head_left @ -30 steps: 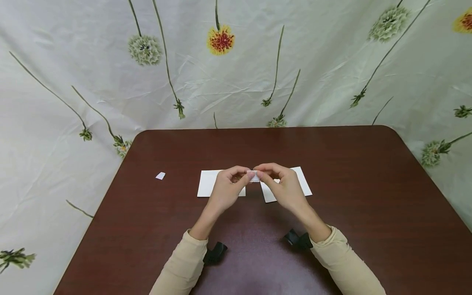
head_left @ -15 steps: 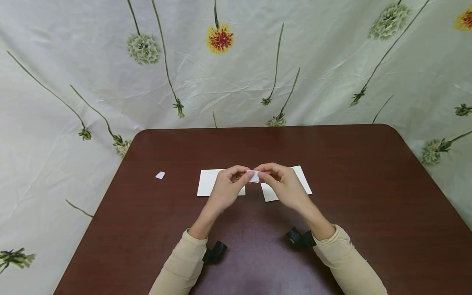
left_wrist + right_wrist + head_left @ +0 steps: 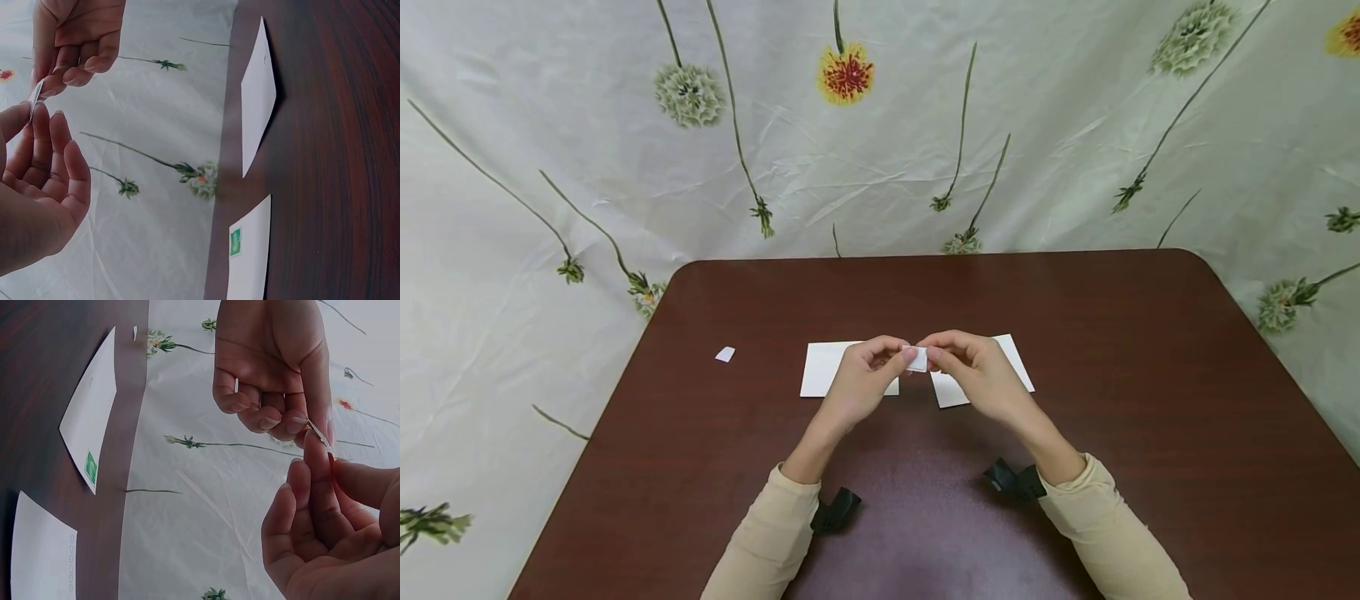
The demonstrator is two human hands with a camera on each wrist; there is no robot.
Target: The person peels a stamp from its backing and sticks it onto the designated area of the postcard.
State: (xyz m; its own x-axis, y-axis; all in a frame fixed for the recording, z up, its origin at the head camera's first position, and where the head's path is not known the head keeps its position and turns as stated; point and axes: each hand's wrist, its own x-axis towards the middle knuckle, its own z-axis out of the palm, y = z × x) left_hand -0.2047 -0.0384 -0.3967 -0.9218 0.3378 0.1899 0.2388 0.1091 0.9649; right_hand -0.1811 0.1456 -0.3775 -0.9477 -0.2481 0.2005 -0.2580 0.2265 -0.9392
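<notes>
A small white stamp-sized square of paper [image 3: 918, 360] is held up above the table between both hands. My left hand [image 3: 863, 382] pinches its left side between thumb and forefinger. On its right edge, the thumb and forefinger of my right hand [image 3: 987, 377] pinch too. The right wrist view shows the paper [image 3: 320, 434] almost edge-on, with the other fingers of both hands loosely curled. Below the left hand lies a white envelope [image 3: 822, 372] bearing a green stamp [image 3: 235, 242]. Another white envelope [image 3: 1017, 364], set at an angle, lies partly hidden under the right hand.
A small white paper scrap [image 3: 726, 354] lies at the left on the dark red-brown table [image 3: 1120, 333]. Black wrist mounts [image 3: 837, 510] sit by the sleeve cuffs. Behind the table's far edge hangs a pale flower-printed cloth [image 3: 895, 150].
My right thumb and fingertips have shifted slightly right along the paper's edge, and the right forearm has moved slightly right. The left hand keeps its pinch. The head view has tilted a little.
</notes>
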